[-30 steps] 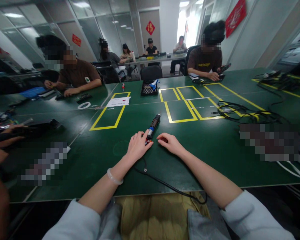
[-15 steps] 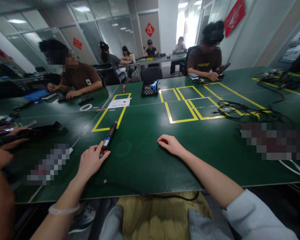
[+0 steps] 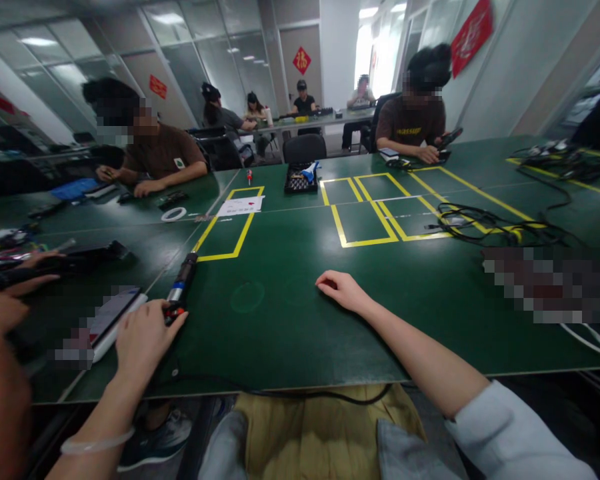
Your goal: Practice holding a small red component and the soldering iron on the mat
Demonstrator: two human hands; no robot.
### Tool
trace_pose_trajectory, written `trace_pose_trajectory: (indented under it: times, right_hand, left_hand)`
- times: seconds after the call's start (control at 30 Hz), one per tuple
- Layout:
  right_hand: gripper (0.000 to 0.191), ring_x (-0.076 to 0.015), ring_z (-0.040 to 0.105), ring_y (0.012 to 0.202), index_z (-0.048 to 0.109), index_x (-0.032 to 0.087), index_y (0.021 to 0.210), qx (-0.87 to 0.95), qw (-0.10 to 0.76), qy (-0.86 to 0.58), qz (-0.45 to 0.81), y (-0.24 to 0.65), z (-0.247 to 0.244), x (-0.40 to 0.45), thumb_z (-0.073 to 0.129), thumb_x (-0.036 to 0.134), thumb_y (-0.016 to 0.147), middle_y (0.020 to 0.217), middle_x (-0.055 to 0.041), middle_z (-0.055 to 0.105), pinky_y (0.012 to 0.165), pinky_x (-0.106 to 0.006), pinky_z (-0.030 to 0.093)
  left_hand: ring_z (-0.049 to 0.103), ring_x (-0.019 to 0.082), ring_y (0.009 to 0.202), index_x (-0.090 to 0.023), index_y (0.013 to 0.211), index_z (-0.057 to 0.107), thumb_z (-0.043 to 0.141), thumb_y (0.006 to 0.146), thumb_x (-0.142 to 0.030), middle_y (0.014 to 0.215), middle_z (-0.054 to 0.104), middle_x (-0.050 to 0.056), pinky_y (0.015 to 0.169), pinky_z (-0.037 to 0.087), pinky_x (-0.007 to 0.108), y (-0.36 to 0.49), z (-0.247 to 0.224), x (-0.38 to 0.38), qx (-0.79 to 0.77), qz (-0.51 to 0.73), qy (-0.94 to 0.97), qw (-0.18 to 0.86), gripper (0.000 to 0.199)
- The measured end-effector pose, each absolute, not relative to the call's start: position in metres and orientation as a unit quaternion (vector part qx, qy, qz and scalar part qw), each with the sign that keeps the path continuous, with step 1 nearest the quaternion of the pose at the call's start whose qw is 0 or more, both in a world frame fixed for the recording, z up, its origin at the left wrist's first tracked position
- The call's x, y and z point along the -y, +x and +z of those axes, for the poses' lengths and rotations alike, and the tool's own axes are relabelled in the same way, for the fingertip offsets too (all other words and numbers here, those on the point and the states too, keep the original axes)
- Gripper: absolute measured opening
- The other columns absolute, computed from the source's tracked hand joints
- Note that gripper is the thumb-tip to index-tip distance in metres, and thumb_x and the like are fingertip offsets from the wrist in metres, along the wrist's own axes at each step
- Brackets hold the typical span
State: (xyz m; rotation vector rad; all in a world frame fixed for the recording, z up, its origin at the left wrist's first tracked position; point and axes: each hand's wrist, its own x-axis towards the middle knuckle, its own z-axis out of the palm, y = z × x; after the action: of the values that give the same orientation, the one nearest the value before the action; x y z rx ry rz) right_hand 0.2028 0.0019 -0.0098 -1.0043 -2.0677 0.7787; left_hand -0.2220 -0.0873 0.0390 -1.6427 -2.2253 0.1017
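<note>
My left hand [image 3: 147, 337] is closed round the rear end of a black cylindrical tool [image 3: 181, 280], which has a blue and silver band and red parts by my fingers. The tool's front end points away from me, near the lower left corner of a yellow tape rectangle [image 3: 218, 257]. On the green table [image 3: 280, 333], my right hand [image 3: 343, 290] rests with its fingers curled together; whether anything is inside them is hidden. A black cable [image 3: 325, 395] runs along the table's front edge.
A tablet [image 3: 117, 320] lies left of my left hand, near another person's hands [image 3: 35, 267]. Coiled cables [image 3: 480, 223] and a pixelated object [image 3: 540, 287] are at right. A black tray [image 3: 300, 181] stands further back. People sit across the table.
My left hand has moved left with the black tool, whose front end has left the right side of the tape rectangle. My right hand has stayed in place.
</note>
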Motion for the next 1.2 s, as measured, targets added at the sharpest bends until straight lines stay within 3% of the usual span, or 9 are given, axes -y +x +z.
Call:
trace_pose_trajectory:
  times: [0.13,0.23,0.43,0.57,0.7,0.93,1.2]
  right_hand:
    - [0.013,-0.0121,0.053,0.067,0.066,0.016,0.087,0.795,0.348,-0.390,0.308,0.202,-0.008,-0.001,0.054,0.020,0.087,0.078,-0.0019,0.064,0.063,-0.023,0.040]
    - [0.013,-0.0123,0.053,0.067,0.066,0.016,0.087,0.791,0.348,-0.392,0.314,0.201,-0.007,0.000,0.054,0.020,0.086,0.078,-0.0019,0.064,0.063,-0.023,0.040]
    - [0.013,-0.0125,0.053,0.067,0.066,0.016,0.086,0.786,0.355,-0.392,0.321,0.200,-0.005,0.000,0.055,0.021,0.086,0.078,-0.0021,0.064,0.064,-0.024,0.040]
    - [0.015,-0.0114,0.053,0.065,0.063,0.016,0.096,0.763,0.367,-0.375,0.378,0.201,-0.005,0.001,0.056,0.025,0.085,0.078,-0.0009,0.063,0.063,-0.024,0.042]
    - [0.033,-0.0101,0.053,0.063,0.052,0.017,0.113,0.720,0.397,-0.343,0.453,0.201,-0.007,-0.001,0.060,0.031,0.083,0.079,0.0003,0.062,0.061,-0.023,0.043]
    - [0.024,-0.0106,0.053,0.065,0.057,0.016,0.096,0.725,0.390,-0.342,0.453,0.200,-0.004,0.000,0.062,0.036,0.083,0.077,-0.0004,0.061,0.063,-0.024,0.045]
    - [0.023,-0.0108,0.053,0.066,0.056,0.016,0.093,0.713,0.414,-0.362,0.435,0.203,-0.011,-0.005,0.062,0.036,0.083,0.076,0.0000,0.059,0.062,-0.023,0.044]
  left_hand:
    - [0.057,0.026,0.086,-0.018,0.095,0.058,0.031,0.089,-0.048,0.095,0.063,0.010,0.073,0.043,0.035,-0.210,0.047,0.086,0.789,0.032,-0.583,0.190,0.041]
    - [0.060,0.026,0.082,-0.018,0.097,0.058,0.030,0.088,-0.051,0.093,0.065,0.009,0.068,0.045,0.035,-0.200,0.052,0.075,0.807,-0.024,-0.572,0.142,0.043]
    - [0.065,0.018,0.080,-0.018,0.105,0.057,0.048,0.082,-0.053,0.092,0.068,0.005,0.071,0.050,0.030,-0.118,0.048,0.043,0.661,-0.245,-0.665,-0.246,0.043]
    - [0.061,0.015,0.075,-0.018,0.105,0.063,0.051,0.082,-0.050,0.089,0.067,0.005,0.061,0.048,0.026,-0.041,0.048,0.024,0.545,-0.250,-0.696,-0.394,0.042]
    - [0.057,0.011,0.068,-0.016,0.109,0.060,0.059,0.079,-0.044,0.081,0.063,0.003,0.061,0.046,0.024,0.005,0.043,0.009,0.475,-0.264,-0.664,-0.513,0.041]
    - [0.056,0.009,0.066,-0.016,0.114,0.051,0.068,0.074,-0.042,0.077,0.062,0.000,0.068,0.048,0.025,0.013,0.015,0.000,0.451,-0.310,-0.586,-0.597,0.051]
    - [0.058,0.010,0.069,-0.014,0.096,0.058,0.060,0.079,-0.050,0.082,0.063,0.004,0.068,0.048,0.025,0.009,0.008,0.000,0.455,-0.307,-0.575,-0.607,0.039]
